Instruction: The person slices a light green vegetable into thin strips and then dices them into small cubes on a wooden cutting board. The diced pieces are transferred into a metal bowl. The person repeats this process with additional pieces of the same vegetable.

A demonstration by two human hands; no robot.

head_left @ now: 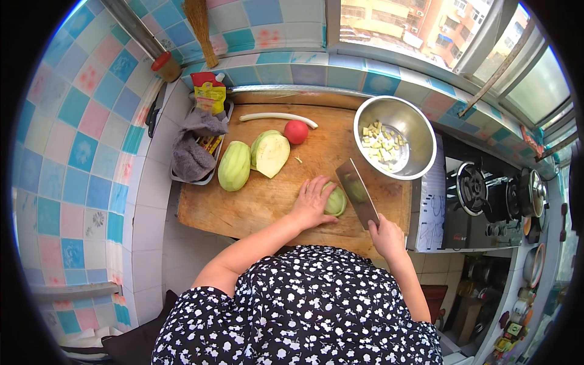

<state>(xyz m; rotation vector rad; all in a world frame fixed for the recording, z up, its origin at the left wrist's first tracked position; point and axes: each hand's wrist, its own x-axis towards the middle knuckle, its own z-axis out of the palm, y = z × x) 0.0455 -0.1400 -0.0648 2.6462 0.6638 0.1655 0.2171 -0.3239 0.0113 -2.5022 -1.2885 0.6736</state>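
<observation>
My left hand (314, 199) rests on a pale green, peeled eggplant piece (334, 202) and holds it against the wooden cutting board (243, 216). Gripped by its handle in my right hand (387, 236) is a broad cleaver (358, 193), its blade upright just right of the piece. Part of the eggplant piece is hidden under my left fingers. Farther left on the board lie a whole-looking peeled eggplant (234, 166) and a cut one (271, 154) with its creamy face showing. Behind them sit a red tomato (296, 132) and a long white scallion stalk (277, 116).
A steel bowl (422, 143) with pale diced pieces (382, 141) stands at the board's back right. At the left, a tray holds a grey cloth (196, 146) and a red-yellow pouch (209, 97). A black gas stove (471, 188) is on the right, below the window.
</observation>
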